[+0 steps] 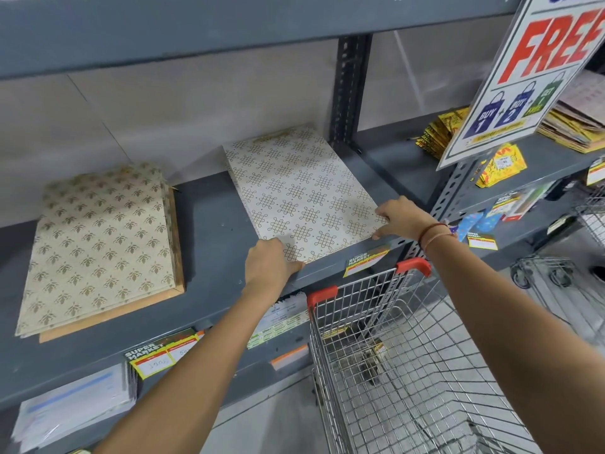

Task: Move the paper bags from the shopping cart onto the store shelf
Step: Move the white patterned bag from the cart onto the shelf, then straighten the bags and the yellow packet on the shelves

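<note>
A flat stack of white paper bags with a gold knot pattern lies on the grey store shelf. My left hand grips its near left corner, thumb at the shelf edge. My right hand holds its near right corner. A second stack of beige paper bags with a gold leaf pattern lies further left on the same shelf, with brown bags under it. The wire shopping cart with red corner caps stands below my arms; its basket looks bare apart from a small label.
A grey upright post divides the shelf bays. Yellow packets and a hanging "FREE" sign are to the right. Price tags line the shelf edge. Plastic-wrapped packs lie on the shelf below. Another cart stands at right.
</note>
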Demonstrator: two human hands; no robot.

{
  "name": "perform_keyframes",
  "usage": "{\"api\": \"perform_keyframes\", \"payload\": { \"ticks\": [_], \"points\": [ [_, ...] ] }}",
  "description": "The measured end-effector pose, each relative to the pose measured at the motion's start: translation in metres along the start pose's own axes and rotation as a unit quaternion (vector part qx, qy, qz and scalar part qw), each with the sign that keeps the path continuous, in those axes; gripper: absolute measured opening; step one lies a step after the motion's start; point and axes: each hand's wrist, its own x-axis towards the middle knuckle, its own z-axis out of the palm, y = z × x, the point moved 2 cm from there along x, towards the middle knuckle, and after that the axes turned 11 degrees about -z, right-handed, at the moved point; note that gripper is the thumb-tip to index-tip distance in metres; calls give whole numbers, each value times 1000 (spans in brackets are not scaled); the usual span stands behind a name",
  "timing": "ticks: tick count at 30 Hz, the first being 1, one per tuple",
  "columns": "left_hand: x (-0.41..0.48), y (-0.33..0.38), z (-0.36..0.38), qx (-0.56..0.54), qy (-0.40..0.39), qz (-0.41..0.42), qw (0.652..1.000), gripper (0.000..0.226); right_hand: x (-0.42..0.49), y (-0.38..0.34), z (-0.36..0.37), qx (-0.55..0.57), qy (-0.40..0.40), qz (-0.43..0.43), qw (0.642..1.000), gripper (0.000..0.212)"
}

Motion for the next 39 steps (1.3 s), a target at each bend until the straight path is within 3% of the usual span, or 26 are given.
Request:
{"api": "perform_keyframes", "payload": {
  "ticks": [6, 10, 14, 17, 22, 29, 34, 39],
  "points": [
    [-6, -1, -2, 15, -7, 12, 1000, 44, -11, -5, 3, 64, 29, 13, 997, 67],
    [-14, -13, 0, -40, -19, 21, 999, 47, -19, -9, 6, 145, 56, 32, 987, 74],
    [-20, -16, 4, -143, -39, 15, 989, 20, -25, -10, 9, 288, 127, 76, 946, 55],
    [-22, -18, 4, -229, -3, -36, 973, 14, -21, -18, 13, 273, 167, 125, 939, 47],
    [-33, -14, 12, -259, 20, -69, 963, 34, -15, -28, 21, 233, 187, 175, 938, 35],
    [-39, -18, 8, -286, -9, -57, 956, 11, -24, -32, 23, 235, 220, 169, 932, 40],
    [-47, -57, -32, -309, -4, 11, 951, 36, -43, -61, 24, 149, 306, 182, 922, 45],
    [-50, -147, -97, -325, 140, 45, 934, 28, -46, -123, 20, 204, 357, 88, 907, 42]
  ]
}}
